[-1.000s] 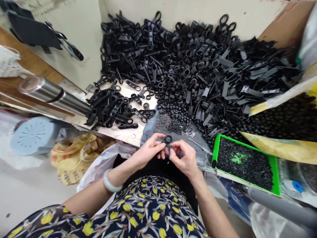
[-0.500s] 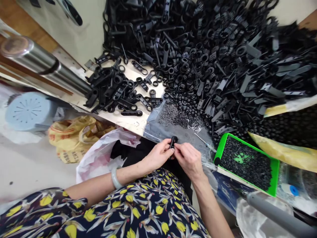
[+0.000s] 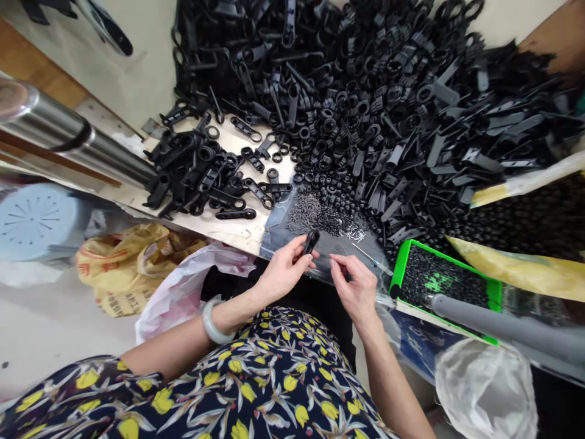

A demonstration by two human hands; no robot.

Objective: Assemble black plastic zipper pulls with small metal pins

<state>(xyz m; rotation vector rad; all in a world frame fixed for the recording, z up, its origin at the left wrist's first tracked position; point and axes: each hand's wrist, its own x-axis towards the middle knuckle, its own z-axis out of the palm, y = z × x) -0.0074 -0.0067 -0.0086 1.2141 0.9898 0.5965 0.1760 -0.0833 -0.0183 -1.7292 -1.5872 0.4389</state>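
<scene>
Left hand pinches black plastic part between thumb and fingers. Right hand apart from it, fingertips pressed together, contents too small to tell. Green tray right of right hand.

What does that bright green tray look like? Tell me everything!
The green tray is oblong, with low walls, an open top facing up and a plastic look. Many tiny black pieces lie in it, with green patches showing among them. A dark round spot marks its near left corner. It sits right of the right hand, untouched by it. A grey bar hides part of it.
</scene>
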